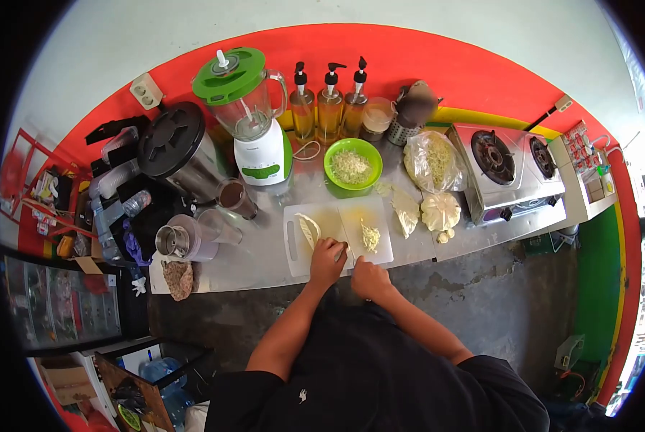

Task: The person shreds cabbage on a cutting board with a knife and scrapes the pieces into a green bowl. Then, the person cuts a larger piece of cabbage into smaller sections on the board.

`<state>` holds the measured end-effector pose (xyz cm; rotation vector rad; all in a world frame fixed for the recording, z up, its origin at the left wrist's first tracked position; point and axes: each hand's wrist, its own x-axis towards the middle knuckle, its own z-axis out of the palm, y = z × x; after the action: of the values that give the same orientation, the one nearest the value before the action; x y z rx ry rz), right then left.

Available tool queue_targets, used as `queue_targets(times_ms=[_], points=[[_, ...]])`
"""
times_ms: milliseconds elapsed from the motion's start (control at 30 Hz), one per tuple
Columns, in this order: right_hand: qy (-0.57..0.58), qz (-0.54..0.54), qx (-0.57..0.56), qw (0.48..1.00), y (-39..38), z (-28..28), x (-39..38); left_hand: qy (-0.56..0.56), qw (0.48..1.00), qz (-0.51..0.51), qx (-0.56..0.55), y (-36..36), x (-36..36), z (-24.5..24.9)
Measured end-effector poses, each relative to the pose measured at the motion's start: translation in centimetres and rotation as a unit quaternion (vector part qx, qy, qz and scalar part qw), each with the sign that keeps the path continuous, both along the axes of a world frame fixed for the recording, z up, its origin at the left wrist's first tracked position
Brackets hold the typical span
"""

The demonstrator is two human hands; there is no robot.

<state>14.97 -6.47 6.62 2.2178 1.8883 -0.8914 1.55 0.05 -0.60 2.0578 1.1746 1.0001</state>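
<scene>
A white cutting board (pixel 299 261) lies at the front of the metal counter. My left hand (pixel 328 261) is closed on the board, at the lower end of a pale cabbage piece (pixel 308 229). Just to its right, my right hand (pixel 370 279) is wrapped round the handle of a knife (pixel 350 248), whose thin blade points up the board beside my left fingertips. Shredded cabbage (pixel 370 237) is heaped right of the blade. Behind the board, a green bowl (pixel 333 184) holds more shreds.
Cabbage leaves (pixel 405 212), a cabbage chunk (pixel 440 212) and a plastic bag of shreds (pixel 434 160) lie right of the board, before a gas stove (pixel 513 193). A blender (pixel 261 155), pump bottles (pixel 329 115) and cups (pixel 221 227) stand behind and left.
</scene>
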Motion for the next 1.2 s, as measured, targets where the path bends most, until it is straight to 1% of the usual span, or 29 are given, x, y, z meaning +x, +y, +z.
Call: queue_targets(times_ms=[33,100,167,300,433,500,667,700,867,933,1000,1033,1100,1200], points=[[0.0,0.003,0.002,1.0,-0.2,-0.5,-0.3,0.003,1.0,-0.007,-0.003,0.1,-0.1,0.1],[0.011,-0.037,-0.001,0.999,-0.1,-1.7,-0.9,-0.008,1.0,-0.005,0.004,0.0,-0.1,0.3],[0.01,-0.037,0.012,0.999,0.7,-2.3,-1.0,-0.019,1.0,-0.006,0.009,0.1,-0.1,0.3],[0.018,-0.017,0.024,0.999,1.8,-2.0,0.2,-0.014,1.0,-0.001,-0.003,-0.2,0.0,0.3],[0.016,-0.02,0.016,1.0,0.1,-1.9,-0.3,-0.009,1.0,0.008,-0.02,-0.2,0.1,-0.2],[0.022,-0.054,-0.007,0.998,0.0,-2.3,-0.9,-0.006,1.0,0.011,-0.007,-0.2,0.1,-0.3],[0.016,-0.019,0.018,1.0,1.5,-2.0,0.3,-0.005,1.0,0.014,0.015,-0.5,0.1,-0.2],[0.016,-0.009,0.023,1.0,1.4,-1.8,0.4,-0.015,1.0,0.012,0.004,-0.4,0.2,-0.2],[0.008,-0.032,0.003,0.999,-0.5,-1.2,-1.2,-0.016,1.0,0.014,-0.022,-0.2,0.1,-0.1],[0.008,-0.048,-0.007,0.999,-0.5,-1.7,-1.4,-0.02,0.999,0.026,-0.019,-0.2,0.2,-0.9],[0.001,-0.031,0.022,0.999,0.4,-2.3,-0.9,-0.018,1.0,0.023,-0.009,0.1,0.2,-1.5],[0.001,-0.034,0.019,0.999,0.2,-2.3,-0.7,-0.014,1.0,0.02,0.004,0.0,0.0,-1.7],[-0.005,-0.012,0.03,0.999,0.2,-1.7,-0.3,-0.021,1.0,0.008,-0.006,0.0,-0.2,-1.5],[-0.01,-0.017,0.012,1.0,-0.8,-1.0,-1.2,-0.027,0.999,0.0,-0.02,0.1,-0.3,-1.2]])
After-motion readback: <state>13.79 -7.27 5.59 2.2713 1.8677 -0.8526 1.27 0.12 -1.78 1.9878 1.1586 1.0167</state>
